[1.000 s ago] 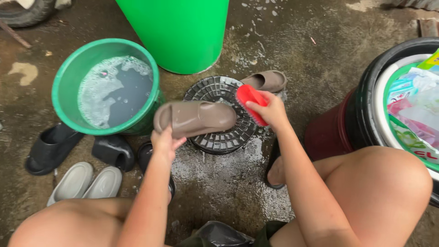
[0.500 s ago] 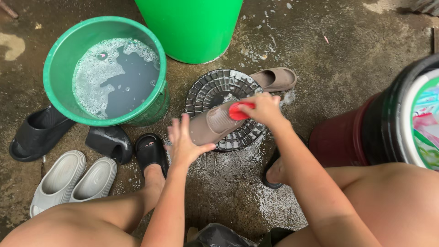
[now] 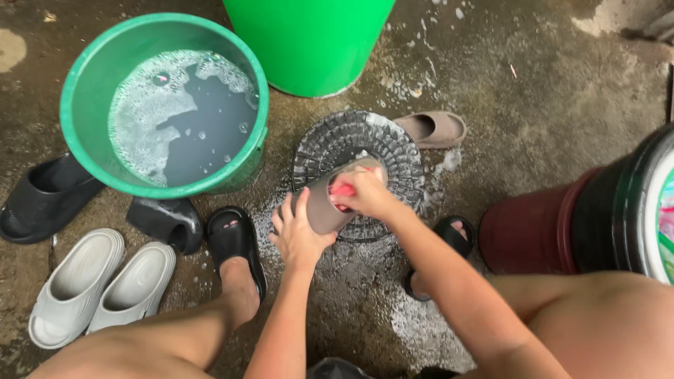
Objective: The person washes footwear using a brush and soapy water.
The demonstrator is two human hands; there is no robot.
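My left hand (image 3: 298, 235) grips the near end of a brown slide sandal (image 3: 324, 205), which stands steeply on a round black grid lid (image 3: 393, 151) on the wet floor. My right hand (image 3: 365, 191) holds a red scrub brush (image 3: 342, 189) pressed against the sandal's upper face; most of the brush is hidden by the fingers. The matching brown sandal (image 3: 432, 129) lies just beyond the lid on the right.
A green bucket (image 3: 74, 91) of grey soapy water stands at left, a tall green bin (image 3: 312, 42) behind. Black slippers (image 3: 42, 196) and a grey pair (image 3: 98, 281) lie left. A dark red drum (image 3: 533, 228) and black-rimmed tub (image 3: 618, 203) stand right. My feet wear black slippers (image 3: 235, 238).
The sandal went from flat and lifted to steeply tilted onto the lid. My right hand brought the brush down onto it. My left hand shifted to its near end.
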